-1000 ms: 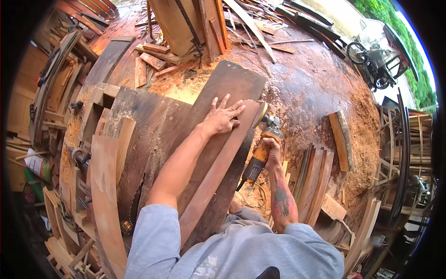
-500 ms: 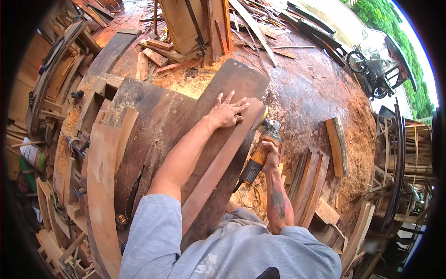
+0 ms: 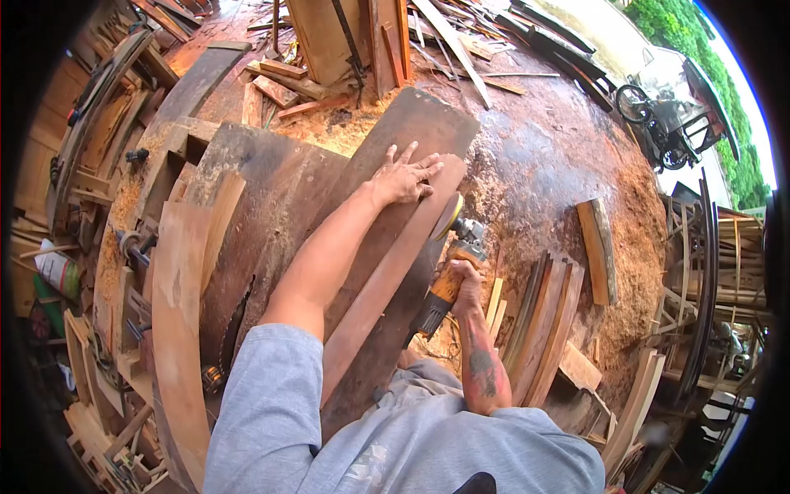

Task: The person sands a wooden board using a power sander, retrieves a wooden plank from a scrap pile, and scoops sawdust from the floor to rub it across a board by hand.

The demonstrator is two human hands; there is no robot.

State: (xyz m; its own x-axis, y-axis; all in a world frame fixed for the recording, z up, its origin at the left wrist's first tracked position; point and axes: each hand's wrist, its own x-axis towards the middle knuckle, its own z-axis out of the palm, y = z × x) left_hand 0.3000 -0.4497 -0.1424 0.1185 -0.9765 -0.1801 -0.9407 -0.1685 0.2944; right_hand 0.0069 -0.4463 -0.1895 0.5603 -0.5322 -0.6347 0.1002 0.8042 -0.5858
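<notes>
My left hand (image 3: 405, 179) lies flat with fingers spread, across a long narrow wooden strip (image 3: 374, 300) and the wide dark board (image 3: 428, 123) beneath it. My right hand (image 3: 467, 286) is wrapped around the yellow and black body of an angle grinder (image 3: 441, 294). The grinder's round disc (image 3: 449, 216) is against or very close to the strip's right edge, below its far end; I cannot tell if they touch. The grinder's lower end points back toward my body.
A curved wooden piece (image 3: 179, 329) lies at the left of the bench. Several planks (image 3: 547, 329) lean at the right, near a short thick timber (image 3: 597, 251). Sawdust covers the floor. Scrap wood (image 3: 288, 86) lies ahead, and a motorcycle (image 3: 658, 123) stands far right.
The grinder in my right hand has moved a little toward me and left, along the strip's edge. My left hand stays on the wood; the view has shifted slightly.
</notes>
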